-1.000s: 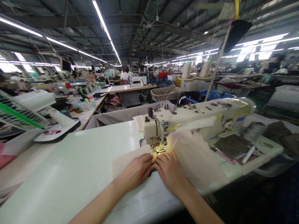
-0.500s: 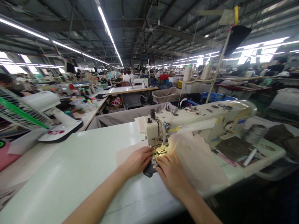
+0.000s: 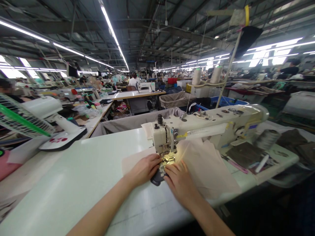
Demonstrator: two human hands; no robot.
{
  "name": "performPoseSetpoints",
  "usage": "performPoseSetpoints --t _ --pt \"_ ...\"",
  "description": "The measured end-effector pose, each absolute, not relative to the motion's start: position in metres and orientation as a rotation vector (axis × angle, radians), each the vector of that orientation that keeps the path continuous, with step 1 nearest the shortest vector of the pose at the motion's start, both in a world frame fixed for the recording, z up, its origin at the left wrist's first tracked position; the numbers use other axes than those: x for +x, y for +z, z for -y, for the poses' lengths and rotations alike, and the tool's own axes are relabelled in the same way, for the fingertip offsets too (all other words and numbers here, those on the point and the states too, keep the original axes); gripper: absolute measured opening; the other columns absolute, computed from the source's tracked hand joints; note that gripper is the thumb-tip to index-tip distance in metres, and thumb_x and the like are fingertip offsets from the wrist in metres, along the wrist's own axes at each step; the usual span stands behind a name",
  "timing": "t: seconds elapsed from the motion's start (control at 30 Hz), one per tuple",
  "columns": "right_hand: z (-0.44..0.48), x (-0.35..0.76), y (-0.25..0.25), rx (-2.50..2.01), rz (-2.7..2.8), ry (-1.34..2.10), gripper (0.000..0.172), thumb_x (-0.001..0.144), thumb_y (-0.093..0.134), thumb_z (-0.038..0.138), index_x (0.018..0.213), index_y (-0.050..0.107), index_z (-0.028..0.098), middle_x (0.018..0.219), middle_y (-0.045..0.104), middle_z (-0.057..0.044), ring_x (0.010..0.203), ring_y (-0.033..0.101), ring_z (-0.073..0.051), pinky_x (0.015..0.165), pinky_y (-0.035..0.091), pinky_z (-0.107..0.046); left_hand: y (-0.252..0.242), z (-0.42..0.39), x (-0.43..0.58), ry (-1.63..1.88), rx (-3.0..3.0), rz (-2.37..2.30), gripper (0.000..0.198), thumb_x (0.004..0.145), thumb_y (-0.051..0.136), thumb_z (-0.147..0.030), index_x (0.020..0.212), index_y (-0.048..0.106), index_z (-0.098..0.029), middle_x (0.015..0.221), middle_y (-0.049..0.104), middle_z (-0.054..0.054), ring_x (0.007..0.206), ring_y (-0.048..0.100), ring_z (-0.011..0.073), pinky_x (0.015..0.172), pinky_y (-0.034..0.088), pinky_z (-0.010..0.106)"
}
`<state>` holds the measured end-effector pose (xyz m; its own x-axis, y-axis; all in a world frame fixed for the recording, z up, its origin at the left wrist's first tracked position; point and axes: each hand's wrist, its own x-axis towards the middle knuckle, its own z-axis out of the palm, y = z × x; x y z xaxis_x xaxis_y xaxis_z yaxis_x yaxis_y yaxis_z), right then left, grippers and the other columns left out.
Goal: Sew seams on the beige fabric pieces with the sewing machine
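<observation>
On the bench, cloth is pressed by half-curled fingers of left hand and right hand, seemingly for steadiness, with the sewing machine beyond them; pinching cannot be told.

Pale green tabletop, busiest on its right side

From the head view I have a glossy tabletop running across the near space, with faint dark scuffs toward its front edge. On it I see 1 cream sewing machine, its arm stretching to the right. Cream fabric lies flat in front of the machine, and 1 small cream piece sits behind the machine head. Below the needle area I make out 1 black-edged plate. At the right end lie 1 brown cloth, 1 pink-handled tool and 1 white-handled tool, close together. Just behind them is 1 grey thread cone; I can't tell if it is upright.
</observation>
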<state>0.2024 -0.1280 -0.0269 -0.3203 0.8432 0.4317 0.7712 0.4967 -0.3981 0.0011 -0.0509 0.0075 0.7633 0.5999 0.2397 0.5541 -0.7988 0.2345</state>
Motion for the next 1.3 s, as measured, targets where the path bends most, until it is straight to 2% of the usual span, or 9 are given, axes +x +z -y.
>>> performPoseSetpoints --t 0.63,0.8,0.97,1.03,1.1,1.2,1.3 --pt "0.127 0.202 -0.031 -1.338 2.145 0.134 0.02 0.099 0.056 0.018 0.116 0.065 0.022 0.117 0.07 -0.006 0.113 0.06 -0.027 0.114 0.029 -0.06 0.011 0.051 0.002 0.516 2.798 -0.835 0.033 0.102 0.041 -0.022 0.124 0.065 -0.019 0.124 0.067 0.012 0.119 0.061 0.0231 0.105 0.051 0.039" --pt "0.127 0.202 -0.033 -1.315 2.136 0.119 0.021 0.1 0.052 0.018 0.117 0.065 0.023 0.119 0.07 -0.007 0.114 0.06 -0.026 0.115 0.029 -0.059 0.01 0.048 0.004 0.509 2.774 -0.938 0.032 0.102 0.043 -0.023 0.119 0.068 -0.02 0.116 0.069 0.011 0.108 0.065 0.0226 0.098 0.055 0.038" --pt "0.128 0.207 -0.036 -1.258 2.068 0.088 0.03 0.101 0.044 0.013 0.124 0.061 0.022 0.125 0.068 -0.009 0.118 0.059 -0.025 0.116 0.026 -0.058 0.02 0.044 0.001 0.449 2.652 -1.012 0.039 0.101 0.036 -0.014 0.124 0.066 -0.022 0.123 0.07 0.007 0.112 0.066 0.0188 0.101 0.052 0.033" --pt "0.129 0.21 -0.038 -1.259 2.016 0.031 0.036 0.099 0.04 0.008 0.126 0.061 0.021 0.126 0.067 -0.01 0.119 0.059 -0.025 0.116 0.028 -0.057 0.027 0.045 -0.004 0.299 2.663 -1.163 0.037 0.101 0.039 -0.014 0.123 0.066 -0.025 0.124 0.07 0.005 0.116 0.064 0.0171 0.103 0.049 0.03" --pt "0.131 0.214 -0.04 -1.259 1.964 -0.018 0.041 0.097 0.038 0.005 0.127 0.061 0.02 0.124 0.067 -0.011 0.118 0.059 -0.025 0.115 0.031 -0.055 0.033 0.05 -0.011 0.089 2.662 -1.44 0.029 0.101 0.044 -0.019 0.114 0.069 -0.022 0.119 0.07 0.008 0.115 0.064 0.0199 0.101 0.05 0.032" --pt "0.138 0.22 -0.044 -1.232 1.94 -0.005 0.045 0.093 0.038 0.003 0.126 0.063 0.021 0.118 0.068 -0.01 0.114 0.06 -0.024 0.113 0.034 -0.053 0.034 0.063 -0.022 -0.104 2.544 -1.818 0.023 0.099 0.047 -0.02 0.103 0.069 -0.015 0.105 0.07 0.015 0.104 0.068 0.0265 0.091 0.054 0.04" --pt "0.147 0.223 -0.046 -1.194 1.975 0.064 0.048 0.088 0.04 0.001 0.121 0.065 0.023 0.112 0.068 -0.008 0.109 0.061 -0.024 0.113 0.035 -0.052 0.031 0.078 -0.03 -0.194 2.435 -1.987 0.022 0.098 0.047 -0.019 0.101 0.068 -0.014 0.095 0.071 0.015 0.095 0.071 0.0265 0.085 0.055 0.039"
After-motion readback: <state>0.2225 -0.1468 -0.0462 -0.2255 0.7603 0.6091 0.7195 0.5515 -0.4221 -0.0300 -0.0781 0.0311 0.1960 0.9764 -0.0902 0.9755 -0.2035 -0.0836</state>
